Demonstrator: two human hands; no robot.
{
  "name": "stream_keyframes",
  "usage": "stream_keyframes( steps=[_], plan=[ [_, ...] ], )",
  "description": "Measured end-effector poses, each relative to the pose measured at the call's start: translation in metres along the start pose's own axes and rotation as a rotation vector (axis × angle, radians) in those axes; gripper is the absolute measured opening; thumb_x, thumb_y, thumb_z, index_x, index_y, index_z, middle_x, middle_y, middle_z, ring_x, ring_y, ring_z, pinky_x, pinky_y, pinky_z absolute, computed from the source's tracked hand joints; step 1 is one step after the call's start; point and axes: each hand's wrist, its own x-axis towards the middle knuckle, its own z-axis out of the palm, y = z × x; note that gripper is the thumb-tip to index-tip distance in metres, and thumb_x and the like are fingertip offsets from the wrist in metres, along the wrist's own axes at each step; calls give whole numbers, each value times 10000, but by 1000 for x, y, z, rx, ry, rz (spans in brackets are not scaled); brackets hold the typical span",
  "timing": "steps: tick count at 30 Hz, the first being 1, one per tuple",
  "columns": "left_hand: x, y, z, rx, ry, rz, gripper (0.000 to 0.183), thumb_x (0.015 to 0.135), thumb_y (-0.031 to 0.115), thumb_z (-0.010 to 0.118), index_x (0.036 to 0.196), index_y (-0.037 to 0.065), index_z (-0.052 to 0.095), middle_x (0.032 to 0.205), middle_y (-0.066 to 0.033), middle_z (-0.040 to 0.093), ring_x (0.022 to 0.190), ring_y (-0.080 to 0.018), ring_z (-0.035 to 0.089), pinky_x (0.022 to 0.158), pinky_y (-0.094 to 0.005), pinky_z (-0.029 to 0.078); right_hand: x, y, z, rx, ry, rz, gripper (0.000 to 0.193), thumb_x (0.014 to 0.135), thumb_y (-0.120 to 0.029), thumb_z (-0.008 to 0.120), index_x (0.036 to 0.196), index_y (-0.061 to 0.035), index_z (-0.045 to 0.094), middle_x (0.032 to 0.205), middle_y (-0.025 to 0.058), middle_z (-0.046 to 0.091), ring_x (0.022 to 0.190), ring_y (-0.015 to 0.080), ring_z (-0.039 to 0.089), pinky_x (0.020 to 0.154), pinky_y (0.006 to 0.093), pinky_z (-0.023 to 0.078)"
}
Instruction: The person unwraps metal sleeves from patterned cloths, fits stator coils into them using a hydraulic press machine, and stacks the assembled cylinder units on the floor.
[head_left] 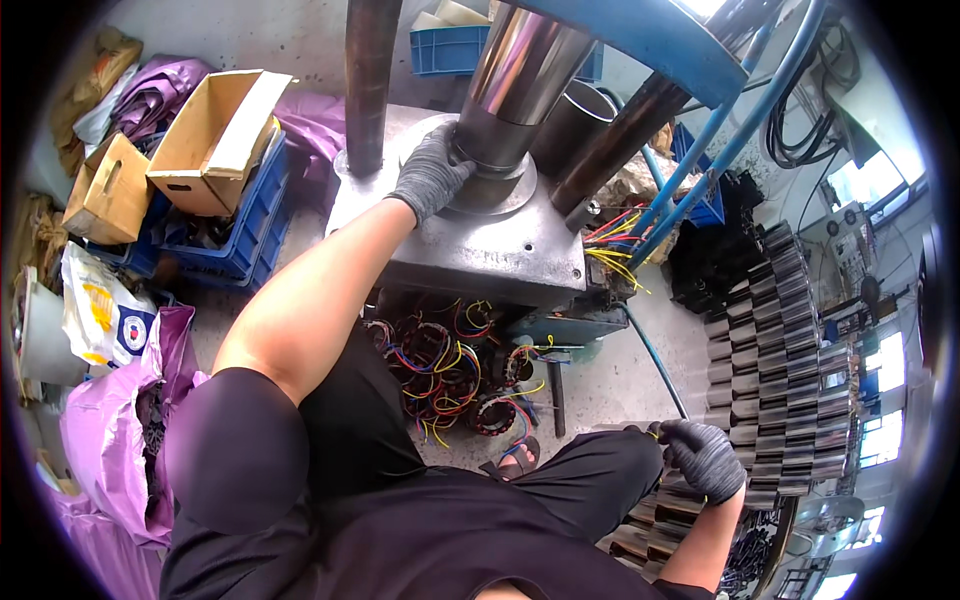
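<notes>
My left hand (433, 172), in a grey knitted glove, is stretched forward to the press. Its fingers wrap round the left side of a dark grey metal cylinder (492, 142), just under the shiny steel ram (525, 70). Below the cylinder lies a round metal plate (497, 192) on the thick press table (475, 245). Close by my right knee, my right hand (703, 458), also gloved, has its fingers curled in. A tiny yellow bit shows at its fingertips; what it holds, if anything, I cannot make out.
Wound stator coils (440, 365) with coloured leads lie on the floor under the press. Rows of stacked metal cylinders (780, 370) stand at right. Steel columns (368, 90) and blue pipes (690, 190) flank the press. Blue crates (225, 245), cardboard boxes (215, 140) and purple bags (110, 440) crowd the left.
</notes>
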Motion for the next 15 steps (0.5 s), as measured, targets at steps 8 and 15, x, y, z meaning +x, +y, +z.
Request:
stream_keyframes(
  steps=[8, 15],
  plan=[
    [1, -1, 0, -89, -59, -50, 610, 846, 59, 745, 1407, 1, 515, 1120, -138, 682, 937, -215, 657, 928, -351, 531, 1, -8, 0, 11, 12, 25, 278, 925, -55, 617, 1184, 12, 692, 978, 184, 744, 795, 294, 717, 736, 372, 567],
    [3, -3, -2, 7, -38, -21, 614, 841, 80, 749, 1403, 3, 514, 1167, -156, 667, 1012, -252, 655, 992, -365, 508, -2, 14, 6, 176, 135, 33, 271, 934, -105, 634, 1180, -10, 699, 997, 185, 747, 871, 342, 735, 784, 392, 572]
  ],
)
